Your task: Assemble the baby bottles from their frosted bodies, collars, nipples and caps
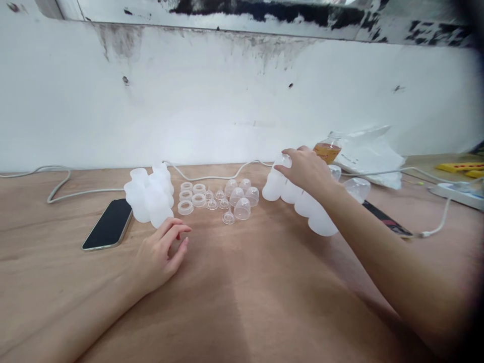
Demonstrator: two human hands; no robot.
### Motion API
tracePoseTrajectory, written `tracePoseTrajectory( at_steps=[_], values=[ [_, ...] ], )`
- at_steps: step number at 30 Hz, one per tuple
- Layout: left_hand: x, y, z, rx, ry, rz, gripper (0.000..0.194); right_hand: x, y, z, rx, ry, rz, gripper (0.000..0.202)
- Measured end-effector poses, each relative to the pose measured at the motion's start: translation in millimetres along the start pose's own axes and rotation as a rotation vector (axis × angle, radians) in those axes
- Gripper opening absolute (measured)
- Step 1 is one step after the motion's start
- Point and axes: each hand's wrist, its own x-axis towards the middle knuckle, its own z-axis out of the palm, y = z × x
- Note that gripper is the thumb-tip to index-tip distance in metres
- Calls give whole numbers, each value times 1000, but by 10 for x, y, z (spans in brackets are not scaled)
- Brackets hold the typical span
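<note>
My right hand (308, 169) reaches to the row of white rounded bottles (291, 191) on the right, its thumb and fingers around a clear domed cap (284, 160) at the left end. My left hand (162, 252) rests on the table, fingers loosely bent and apart, with nothing in it. Just beyond it stands a cluster of white rounded bottles (151, 194). Between the two groups lie several translucent rings (185, 207), several clear teats (228, 217) and several clear domed caps (242, 208). My right hand and forearm hide part of the right-hand row.
A phone (108, 224) lies at the left. A white cable (212, 177) runs along the wall. At the back right are a bottle of amber liquid (328, 148), a white plastic bag (372, 156) and a power strip (459, 194). A dark flat object (387, 219) lies beyond my right forearm.
</note>
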Motion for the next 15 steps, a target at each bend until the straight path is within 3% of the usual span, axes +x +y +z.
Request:
tracePoseTrajectory(
  at_steps=[4,6,8,10,11,13,15],
  values=[
    [2,-22,24,-31,10,10,15,-2,-59,-67,-21,9,30,41],
    [0,-26,21,-29,7,6,15,-48,-138,-140,11,91,21,49],
    [-5,-14,-8,-19,-23,15,17,-185,-283,-220,139,206,-91,57],
    [-11,16,-61,6,-109,65,22,-432,-476,-266,369,233,-384,57],
    [-13,36,-92,27,-177,103,28,-588,-575,-262,469,175,-550,58],
    [-12,75,-148,71,-349,197,48,-913,-736,-190,541,-73,-893,66],
    [-3,100,-181,88,-512,272,64,-1175,-820,-54,511,-320,-1024,69]
  ],
)
